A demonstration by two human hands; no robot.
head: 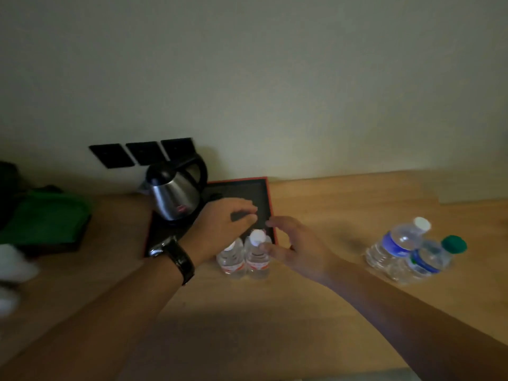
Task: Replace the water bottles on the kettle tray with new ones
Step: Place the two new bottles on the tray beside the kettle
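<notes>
A black kettle tray with a red rim lies by the wall, a steel kettle on its left part. Two small red-labelled bottles with white caps stand upright on the wood just in front of the tray's near edge. My left hand, a watch on its wrist, hovers over the left bottle with fingers spread over the tray. My right hand is open beside the right bottle, thumb close to its neck. Two blue-labelled bottles stand far right.
A green cloth on a dark tray sits at the left. White blurred objects lie at the left edge. Three black wall sockets are behind the kettle. The wooden counter runs to the right.
</notes>
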